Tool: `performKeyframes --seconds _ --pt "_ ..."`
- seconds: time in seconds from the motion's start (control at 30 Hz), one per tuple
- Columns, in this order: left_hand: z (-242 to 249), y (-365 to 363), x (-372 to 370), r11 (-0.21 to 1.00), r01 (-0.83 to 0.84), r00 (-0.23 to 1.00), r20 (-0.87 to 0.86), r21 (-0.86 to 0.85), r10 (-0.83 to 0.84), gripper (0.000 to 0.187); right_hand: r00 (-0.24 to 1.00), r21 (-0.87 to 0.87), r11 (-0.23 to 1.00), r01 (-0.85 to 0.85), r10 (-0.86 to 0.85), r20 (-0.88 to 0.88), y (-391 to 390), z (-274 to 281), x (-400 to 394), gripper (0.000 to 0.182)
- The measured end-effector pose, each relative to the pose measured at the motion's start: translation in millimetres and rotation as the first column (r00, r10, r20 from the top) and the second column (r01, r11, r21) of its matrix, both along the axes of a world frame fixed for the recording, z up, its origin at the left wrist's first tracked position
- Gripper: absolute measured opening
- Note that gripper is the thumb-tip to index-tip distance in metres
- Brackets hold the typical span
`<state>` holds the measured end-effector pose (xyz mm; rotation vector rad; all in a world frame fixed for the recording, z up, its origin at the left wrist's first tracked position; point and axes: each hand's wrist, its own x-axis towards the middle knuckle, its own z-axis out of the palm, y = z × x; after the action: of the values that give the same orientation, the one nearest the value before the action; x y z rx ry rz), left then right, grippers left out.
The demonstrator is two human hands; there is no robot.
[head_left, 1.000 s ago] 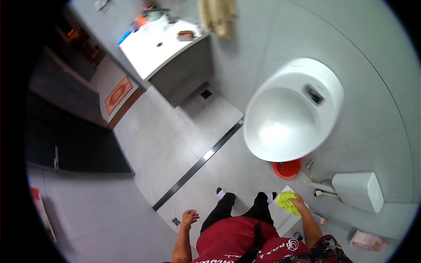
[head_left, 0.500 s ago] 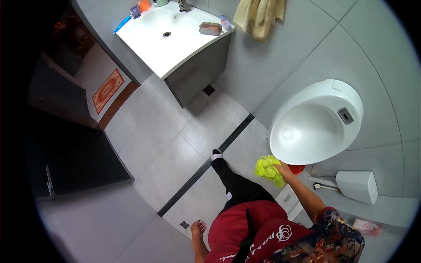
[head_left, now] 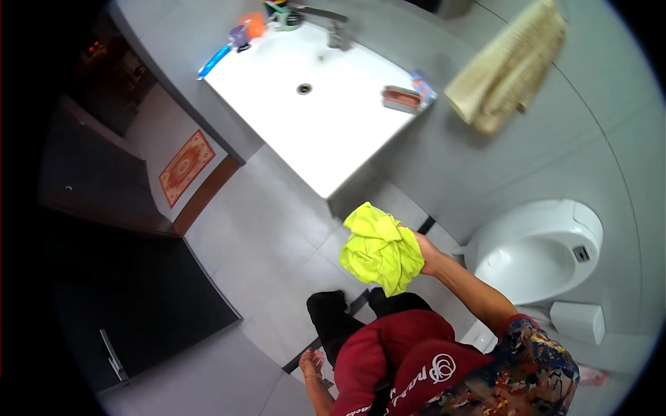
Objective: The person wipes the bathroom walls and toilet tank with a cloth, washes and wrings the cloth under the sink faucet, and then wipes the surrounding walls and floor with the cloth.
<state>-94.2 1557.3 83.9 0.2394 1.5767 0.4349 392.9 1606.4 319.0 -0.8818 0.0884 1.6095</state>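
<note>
A crumpled yellow-green cloth (head_left: 381,249) is held in my right hand (head_left: 428,255), out in front of my body and over the floor near the sink's front corner. The hand's fingers are partly hidden behind the cloth. My left hand (head_left: 311,362) hangs low beside my red apron (head_left: 416,360), its fingers apart and holding nothing. Beyond the cloth is the white sink (head_left: 298,125), with brushes (head_left: 401,98) on its right side and a metal faucet (head_left: 336,31) at its back.
A white urinal (head_left: 534,267) is on the wall at the right, and a beige towel (head_left: 506,69) hangs above it. A dark door (head_left: 139,298) stands at the left, near a doorway with a red patterned mat (head_left: 187,168). Cups (head_left: 239,36) stand on the sink's back left.
My right hand has brought the cloth away from the urinal, up and to the left. The sink appears nearer, and the urinal is lower in view. My legs have shifted in a step.
</note>
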Motion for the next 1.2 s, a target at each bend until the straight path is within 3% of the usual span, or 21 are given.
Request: performKeyframes --seconds 0.07,0.1,0.13,0.17,0.2,0.23,0.3,0.33,0.4,0.47,0.53,0.63,0.73,0.8,0.87,0.93,1.03,1.13,1.17,1.2 --pt "-32.0 22.9 -16.3 0.996 0.033 0.999 -0.015 -0.089 -0.035 0.024 0.996 0.053 0.997 0.052 -0.048 -0.073 52.2 16.6 -12.3 0.046" --pt "-42.4 37.8 -19.7 0.98 0.182 0.975 -0.118 -0.074 -0.19 0.021 0.992 0.132 0.989 0.068 -0.053 -0.118 75.5 15.9 -16.7 0.046" --pt "-50.4 55.2 -29.9 0.848 0.523 0.832 -0.267 0.084 -0.487 0.019 0.985 0.189 0.976 0.105 -0.075 -0.158 96.5 20.8 -21.8 0.045" --pt "-66.7 73.3 -44.0 0.571 0.803 0.58 -0.447 0.17 -0.682 0.018 0.976 0.241 0.959 0.147 -0.101 -0.195 118.3 29.8 -28.0 0.045" --pt "-91.8 89.4 -68.6 0.196 0.967 0.256 -0.627 0.166 -0.735 0.018 0.963 0.29 0.936 0.198 -0.131 -0.237 140.2 38.4 -36.4 0.044" --pt "-215.1 74.4 -118.4 0.837 0.478 0.867 -0.296 0.264 -0.402 0.021 0.957 0.264 0.94 0.217 -0.151 -0.248 164.4 45.8 -43.0 0.043" --pt "-166.3 156.7 -122.9 0.955 0.281 0.948 -0.185 0.099 -0.26 0.024 0.943 0.291 0.907 0.304 -0.243 -0.228 211.4 60.2 -57.9 0.043" --pt "-91.0 215.3 -96.8 0.985 0.17 0.974 -0.152 0.01 -0.167 0.026 0.933 0.311 0.886 0.345 -0.288 -0.215 235.3 65.7 -61.4 0.042" --pt "-15.1 311.8 -69.9 0.996 0.051 0.991 -0.13 0.069 -0.041 0.03 0.92 0.326 0.864 0.384 -0.327 -0.218 271.2 73.5 -64.3 0.044" --pt "11.1 410.7 -57.9 0.972 0.059 0.997 -0.052 0.229 -0.049 0.035 0.905 0.355 0.834 0.424 -0.369 -0.214 306.0 86.0 -60.8 0.044" --pt "49.8 507.6 -13.9 0.896 0.175 0.984 -0.079 0.408 -0.157 0.038 0.886 0.412 0.787 0.46 -0.435 -0.159 334.6 89.6 -50.8 0.046" --pt "132.6 616.8 89.6 0.752 0.209 0.949 0.056 0.625 -0.31 0.043 0.876 0.481 0.737 0.475 -0.445 -0.184 366.6 90.2 -31.2 0.048" --pt "243.2 657.6 220.7 0.571 0.229 0.828 0.151 0.789 -0.54 0.044 0.855 0.488 0.713 0.503 -0.494 -0.159 397.6 82.5 -4.5 0.049" --pt "275.1 664.9 290.7 0.489 0.279 0.678 0.192 0.826 -0.71 0.05 0.832 0.466 0.698 0.544 -0.523 -0.188 420.2 85.8 15.2 0.049" --pt "285.1 652.2 347.9 0.5 0.314 0.517 0.297 0.807 -0.803 0.061 0.816 0.467 0.672 0.574 -0.518 -0.258 436.9 85.1 28.6 0.049" --pt "275.6 641.2 396.3 0.624 0.405 0.444 0.453 0.668 -0.773 0.079 0.803 0.504 0.629 0.592 -0.516 -0.299 458.3 79.7 46.2 0.049" --pt "269.5 645.0 437.1 0.676 0.547 0.388 0.566 0.494 -0.728 0.085 0.775 0.512 0.587 0.627 -0.537 -0.333 476.9 66.1 61.5 0.048" --pt "260.2 661.7 463.7 0.747 0.624 0.249 0.848 0.23 -0.469 0.088 0.691 0.457 0.534 0.712 -0.65 -0.316 493.2 56.4 72.3 0.048" --pt "259.8 668.3 472.4 0.786 0.593 0.19 0.919 0.172 -0.345 0.08 0.675 0.414 0.548 0.727 -0.679 -0.289 494.5 45.6 77.1 0.046" --pt "257.5 675.1 482.5 0.788 0.583 0.245 0.881 0.199 -0.404 0.075 0.728 0.362 0.658 0.661 -0.68 -0.094 492.2 34.6 86.4 0.046"
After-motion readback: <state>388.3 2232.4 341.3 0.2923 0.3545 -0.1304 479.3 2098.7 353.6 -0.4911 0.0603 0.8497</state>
